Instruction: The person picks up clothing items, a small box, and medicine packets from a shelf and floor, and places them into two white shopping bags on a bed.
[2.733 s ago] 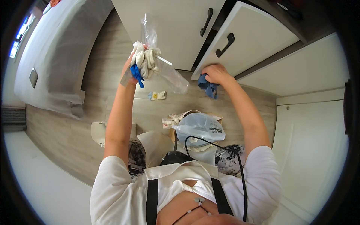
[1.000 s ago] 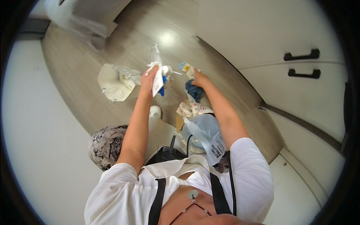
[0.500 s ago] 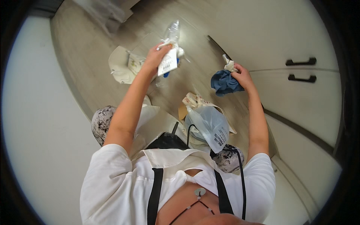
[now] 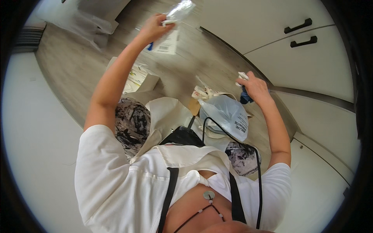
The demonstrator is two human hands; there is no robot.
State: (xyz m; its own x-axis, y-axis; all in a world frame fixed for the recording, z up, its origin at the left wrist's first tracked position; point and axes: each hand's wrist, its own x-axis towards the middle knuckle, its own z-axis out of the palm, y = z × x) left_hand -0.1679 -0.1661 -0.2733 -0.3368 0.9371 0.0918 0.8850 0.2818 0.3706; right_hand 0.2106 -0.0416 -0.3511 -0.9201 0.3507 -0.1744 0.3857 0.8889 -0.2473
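My left hand [image 4: 157, 28] is raised over the floor at the far left, its fingers closed on clear plastic packaging [image 4: 179, 11]. A white printed card [image 4: 168, 43] hangs below that hand, slightly blurred, with a bit of blue beside it. To the right, near the cabinet, my right hand [image 4: 256, 87] grips a dark blue cloth [image 4: 244, 96], mostly hidden under the hand. A crumpled white piece [image 4: 241, 79] pokes out at its fingertips. Between my knees and the right hand stands a bag with a pale translucent plastic bag [image 4: 229, 112] in it.
A white box with green print [image 4: 144, 79] sits on the wood-look floor beside my left forearm. White cabinets [image 4: 248, 23] with black handles [image 4: 298, 25] line the right. Translucent plastic sheeting [image 4: 83, 25] lies at the far left. A black cord [image 4: 233, 136] crosses my lap.
My left hand has moved up and left, away from me, with the packaging and card. My right hand has turned over the blue cloth, hiding most of it. The view has shifted.
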